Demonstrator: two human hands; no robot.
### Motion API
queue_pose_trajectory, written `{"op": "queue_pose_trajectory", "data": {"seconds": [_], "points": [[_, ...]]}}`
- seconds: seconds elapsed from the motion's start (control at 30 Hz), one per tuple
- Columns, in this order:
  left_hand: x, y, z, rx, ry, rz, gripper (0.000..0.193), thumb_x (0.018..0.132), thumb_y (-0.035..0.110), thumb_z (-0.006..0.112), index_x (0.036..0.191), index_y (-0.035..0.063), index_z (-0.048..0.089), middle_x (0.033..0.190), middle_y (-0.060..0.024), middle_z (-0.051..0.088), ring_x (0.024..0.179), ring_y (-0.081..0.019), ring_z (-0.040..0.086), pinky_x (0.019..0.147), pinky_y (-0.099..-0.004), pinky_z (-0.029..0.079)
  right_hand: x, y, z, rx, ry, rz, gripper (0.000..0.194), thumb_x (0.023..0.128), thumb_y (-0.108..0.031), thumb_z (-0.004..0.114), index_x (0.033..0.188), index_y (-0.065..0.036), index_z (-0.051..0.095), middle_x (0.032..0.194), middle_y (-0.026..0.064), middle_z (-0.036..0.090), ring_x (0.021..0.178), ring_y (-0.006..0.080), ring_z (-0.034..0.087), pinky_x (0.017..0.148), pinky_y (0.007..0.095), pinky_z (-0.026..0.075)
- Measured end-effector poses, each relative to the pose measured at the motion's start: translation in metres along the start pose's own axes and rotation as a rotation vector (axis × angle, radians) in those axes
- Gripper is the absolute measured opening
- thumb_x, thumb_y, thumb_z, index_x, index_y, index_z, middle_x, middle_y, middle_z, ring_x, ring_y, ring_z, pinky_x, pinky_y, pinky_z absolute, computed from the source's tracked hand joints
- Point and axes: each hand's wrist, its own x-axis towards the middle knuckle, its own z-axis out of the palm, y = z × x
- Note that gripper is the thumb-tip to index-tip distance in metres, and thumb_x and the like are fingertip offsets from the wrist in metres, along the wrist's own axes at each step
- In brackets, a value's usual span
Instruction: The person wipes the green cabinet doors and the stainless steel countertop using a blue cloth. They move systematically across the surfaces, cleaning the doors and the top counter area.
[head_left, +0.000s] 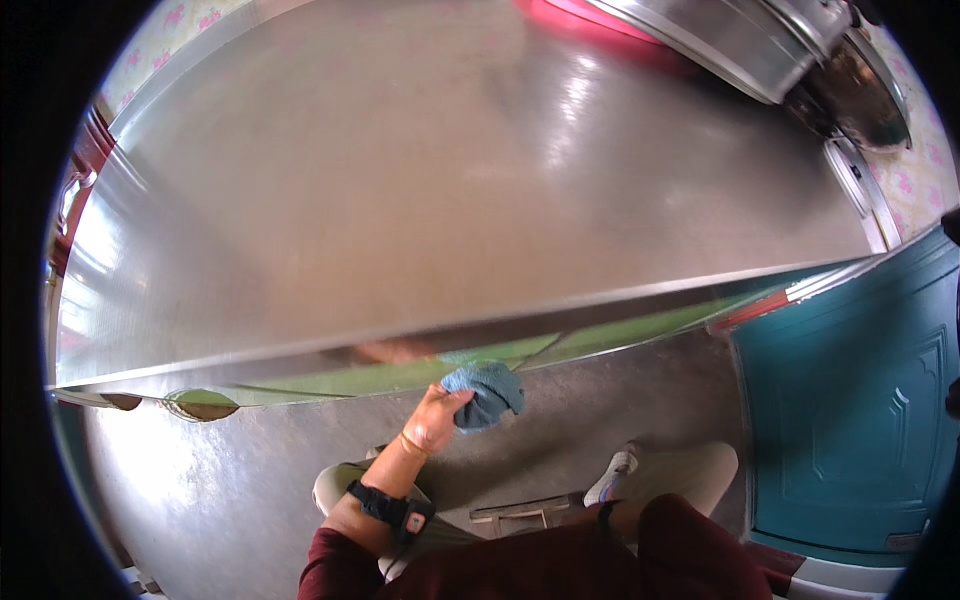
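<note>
My left hand (435, 414) grips a bunched blue cloth (487, 397), thumb on top, just below the front edge of a stainless steel countertop (450, 195). The cloth hangs near the counter's shiny front face (600, 341), which reflects green. Whether the cloth touches that face I cannot tell. A thin bangle and a black strap with a small device (401, 514) circle my left arm. Only part of my right forearm shows beside my dark red shirt; my right hand is out of view.
At the counter's far right stand a large metal pot (720, 41), a pink basin (600, 16) and a dark pan (862, 97). A teal panelled door (847, 420) is on the right. Between my legs is a wooden stool (525, 514) on the concrete floor (225, 465).
</note>
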Motion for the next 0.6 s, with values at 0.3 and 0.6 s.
{"op": "queue_pose_trajectory", "data": {"seconds": [0.3, 0.6], "points": [[-0.02, -0.052, -0.005, 0.199, 0.037, 0.013, 0.024, 0.087, 0.003, 0.045, 0.108, -0.0058, 0.054, 0.1, -0.013, 0.062, 0.089, -0.0235, 0.061, 0.081, -0.0373, 0.05, 0.042, -0.029, -0.045, -0.435, 0.129, -0.27, 0.028, 0.085, -0.035, 0.057, 0.101, -0.013, 0.064, 0.079, 0.0006, 0.06, 0.07, 0.0157, 0.055, 0.067, 0.0328, 0.046], [-0.044, -0.073, 0.056, 0.188, 0.092, 0.093, 0.026, 0.089, 0.01, 0.046, 0.11, -0.0032, 0.054, 0.1, -0.0146, 0.062, 0.091, -0.0248, 0.062, 0.082, -0.0368, 0.05, -0.12, -0.089, -0.098, 0.851, 1.309, -0.903, 0.042, 0.089, -0.036, 0.053, 0.118, -0.005, 0.053, 0.102, 0.0073, 0.059, 0.085, 0.0134, 0.057, 0.075, 0.0284, 0.047]]}}
